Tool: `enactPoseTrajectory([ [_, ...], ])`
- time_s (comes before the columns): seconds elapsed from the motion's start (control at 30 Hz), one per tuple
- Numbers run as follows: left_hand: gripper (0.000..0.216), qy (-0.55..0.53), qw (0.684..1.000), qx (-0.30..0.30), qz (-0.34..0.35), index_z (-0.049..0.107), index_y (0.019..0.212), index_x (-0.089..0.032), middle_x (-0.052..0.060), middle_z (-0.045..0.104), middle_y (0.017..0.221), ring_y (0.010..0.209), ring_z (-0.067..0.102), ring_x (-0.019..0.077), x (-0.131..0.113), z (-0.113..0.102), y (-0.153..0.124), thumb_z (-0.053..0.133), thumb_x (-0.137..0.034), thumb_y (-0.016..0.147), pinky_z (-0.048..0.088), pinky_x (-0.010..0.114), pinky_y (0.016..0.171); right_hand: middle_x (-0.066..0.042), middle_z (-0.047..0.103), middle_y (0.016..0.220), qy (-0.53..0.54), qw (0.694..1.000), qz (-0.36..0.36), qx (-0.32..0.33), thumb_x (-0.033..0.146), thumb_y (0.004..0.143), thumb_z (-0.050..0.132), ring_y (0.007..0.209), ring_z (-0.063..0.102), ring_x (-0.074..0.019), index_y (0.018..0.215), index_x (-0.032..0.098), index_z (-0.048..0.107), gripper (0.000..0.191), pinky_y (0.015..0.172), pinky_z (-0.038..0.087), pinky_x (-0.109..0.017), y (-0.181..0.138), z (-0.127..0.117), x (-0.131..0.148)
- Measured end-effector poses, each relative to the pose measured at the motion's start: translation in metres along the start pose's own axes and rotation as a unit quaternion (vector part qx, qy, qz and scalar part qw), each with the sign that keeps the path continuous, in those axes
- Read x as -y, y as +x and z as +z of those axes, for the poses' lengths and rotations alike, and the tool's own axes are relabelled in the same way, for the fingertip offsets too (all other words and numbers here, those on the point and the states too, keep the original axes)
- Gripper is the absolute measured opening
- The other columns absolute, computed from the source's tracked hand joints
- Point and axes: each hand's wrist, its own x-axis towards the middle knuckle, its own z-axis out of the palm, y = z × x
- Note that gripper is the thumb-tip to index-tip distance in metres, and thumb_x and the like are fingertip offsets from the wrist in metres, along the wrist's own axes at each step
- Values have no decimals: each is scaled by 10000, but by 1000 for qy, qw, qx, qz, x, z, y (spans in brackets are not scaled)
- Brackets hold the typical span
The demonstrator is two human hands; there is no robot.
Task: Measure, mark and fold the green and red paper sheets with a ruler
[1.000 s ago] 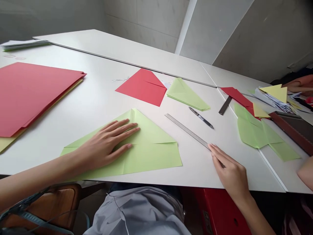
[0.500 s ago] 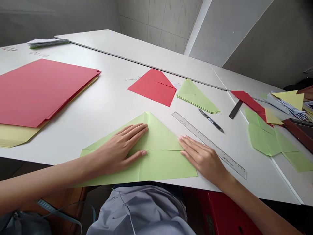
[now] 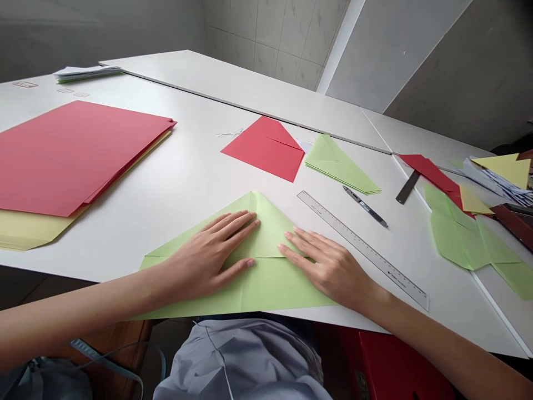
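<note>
A folded sheet of light green paper (image 3: 258, 286) lies at the table's near edge, its top coming to a blunt point and a crease running across it. My left hand (image 3: 219, 247) rests flat on its left half, fingers stretched toward the middle fold. On the right half lies my right hand (image 3: 320, 258), palm down with the fingers slightly spread. Neither hand grips anything. Parts of the paper are covered by both hands. Just beyond my right hand is a clear ruler (image 3: 362, 247).
A black pen (image 3: 365, 206) lies past the ruler. Farther back are a red folded paper (image 3: 262, 153) and a stack of green folded papers (image 3: 337, 166). Large red sheets (image 3: 79, 158) cover the left side. Green cut paper (image 3: 456, 239) and a dark ruler (image 3: 408, 187) lie to the right.
My right hand has slid leftward from the paper's right edge further onto the sheet. My left hand stays in place on the paper. The view has shifted slightly.
</note>
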Motion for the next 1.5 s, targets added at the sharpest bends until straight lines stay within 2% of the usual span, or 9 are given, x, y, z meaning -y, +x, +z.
enactPoseTrajectory([
  [0.17,673,-6,1000,14,5,319,1522,-154,115,341,1580,1453,324,299,1,-8,2,409,-542,980,323,491,1178,-114,606,1378,-12,1000,-16,13,-1,945,418,1320,526,-320,1344,128,595,455,1038,532,-451,14,6,8],
  [0.37,368,8,999,19,36,579,1273,-242,48,455,1521,1250,508,284,25,-13,25,405,-414,998,441,465,1035,-142,642,1323,-15,1000,-19,-20,-55,914,388,1259,579,-341,1290,41,619,452,992,571,-464,14,13,12],
  [0.43,437,3,1000,6,30,531,1327,-199,85,467,1507,1229,511,292,33,-11,33,412,-452,991,444,470,1021,-153,645,1314,-13,999,-13,-29,-72,901,398,1248,586,-348,1280,23,622,450,979,581,-465,14,14,13],
  [0.5,608,3,1000,-2,22,417,1435,-139,136,440,1519,1307,457,320,38,-7,38,416,-537,975,404,493,1063,-168,658,1289,-16,999,-3,-38,-84,891,421,1227,601,-350,1258,8,633,434,968,589,-454,15,14,15],
  [0.67,800,3,1000,21,18,267,1529,-104,164,276,1599,1474,261,326,43,-3,40,361,-657,959,247,484,1180,-180,645,1305,2,999,32,-33,-82,895,403,1245,579,-371,1307,71,620,489,959,585,-484,22,12,17],
  [0.83,784,20,999,42,18,262,1530,-82,147,235,1615,1483,240,306,43,-2,43,310,-636,977,231,468,1182,-187,578,1389,28,999,33,-1,-64,908,358,1334,487,-368,1419,156,527,581,1004,543,-506,32,13,14],
  [1.0,758,28,999,18,32,266,1527,-70,147,227,1618,1476,248,300,42,1,44,298,-604,991,218,453,1178,-205,555,1408,20,999,25,27,-60,904,367,1357,455,-377,1413,87,521,551,1047,507,-516,29,14,15],
  [1.17,720,26,999,6,41,278,1526,-99,118,259,1614,1467,269,279,42,1,46,321,-584,995,218,421,1177,-210,532,1428,17,999,25,45,-46,906,394,1369,430,-398,1419,81,513,542,1066,481,-544,27,12,15],
  [1.5,779,40,998,19,47,223,1555,-119,85,229,1627,1473,247,272,40,2,48,280,-642,980,184,430,1190,-242,519,1425,28,997,16,69,-45,920,396,1351,442,-427,1411,58,516,516,1046,484,-578,27,4,12],
])
